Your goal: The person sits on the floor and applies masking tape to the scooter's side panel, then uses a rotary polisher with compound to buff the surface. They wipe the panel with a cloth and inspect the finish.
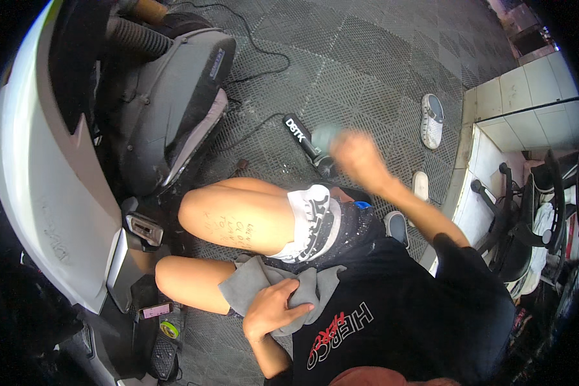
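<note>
My left hand (278, 310) lies on a crumpled grey cloth (321, 289) across my left thigh, its fingers curled into the folds and the thumb apart. Out to the right, over the floor, my right hand (357, 153) is smeared by motion. It is closed on a pale greenish object (325, 137), too blurred to name. Just beside that, on the floor, a black corded power tool (300, 134) lies with its lower end partly behind the hand. At my left stands a white and grey motor scooter (64, 167), close to my knees.
A black cord (254, 132) trails over the grey grid floor mat (360, 51). Grey-white clogs (432, 122) lie at the right, before a tiled ledge (489, 100) and a black chair (521, 257). A green tape roll (169, 329) and a pink-screened device (156, 311) sit near the scooter.
</note>
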A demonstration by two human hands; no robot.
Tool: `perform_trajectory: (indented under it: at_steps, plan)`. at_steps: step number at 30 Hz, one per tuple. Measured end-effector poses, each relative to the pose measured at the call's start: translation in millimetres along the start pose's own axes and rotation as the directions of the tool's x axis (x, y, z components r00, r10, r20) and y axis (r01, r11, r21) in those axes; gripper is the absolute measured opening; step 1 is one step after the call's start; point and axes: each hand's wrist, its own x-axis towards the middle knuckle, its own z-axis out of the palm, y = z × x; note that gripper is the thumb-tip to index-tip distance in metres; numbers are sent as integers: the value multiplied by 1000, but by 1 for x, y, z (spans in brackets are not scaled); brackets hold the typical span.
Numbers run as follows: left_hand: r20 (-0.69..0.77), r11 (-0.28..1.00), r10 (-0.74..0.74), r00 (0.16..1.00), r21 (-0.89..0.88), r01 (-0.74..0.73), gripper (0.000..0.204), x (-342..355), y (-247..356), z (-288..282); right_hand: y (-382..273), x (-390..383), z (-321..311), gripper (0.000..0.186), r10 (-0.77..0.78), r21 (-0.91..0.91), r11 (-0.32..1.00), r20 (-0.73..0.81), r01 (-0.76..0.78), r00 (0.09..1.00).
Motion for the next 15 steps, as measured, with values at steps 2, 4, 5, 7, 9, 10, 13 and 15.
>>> perform_trajectory:
  at_steps: [2, 4, 5, 7, 9, 10, 13, 15]
  plan:
    - [-19, 998, -50, 999, -33, 50, 51, -5, 3, 1, 19, -125, 53, 27, -27, 31, 1000, 776, 6, 630]
    - [-51, 996, -56, 997, -70, 52, 50, -14, -2, 9, 27, -147, 36, 17, 296, 96, 870, 681, -483, 670]
    - [-49, 993, -60, 997, -101, 55, 50, -12, -2, 13, 41, -153, 27, 17, 329, 7, 893, 674, -451, 661]
    - [-31, 991, -33, 999, -128, 28, 50, -12, -8, 8, 52, -148, 24, 20, 452, -74, 843, 635, -533, 626]
    - [-32, 995, -6, 999, -101, 3, 50, -4, -10, 4, 66, -117, 39, 22, 418, 86, 825, 573, -559, 705]
    - [-35, 996, 3, 999, -92, -7, 50, -2, -9, 4, 69, -99, 49, 24, 406, 99, 834, 558, -543, 724]
    - [-49, 999, 7, 999, -41, -9, 49, 3, 4, -9, 69, -47, 96, 37, 469, 250, 718, 517, -650, 716]
    - [-31, 999, -11, 999, -47, 10, 49, -1, 12, -23, 71, -41, 155, 39, 632, 391, 462, 485, -796, 604]
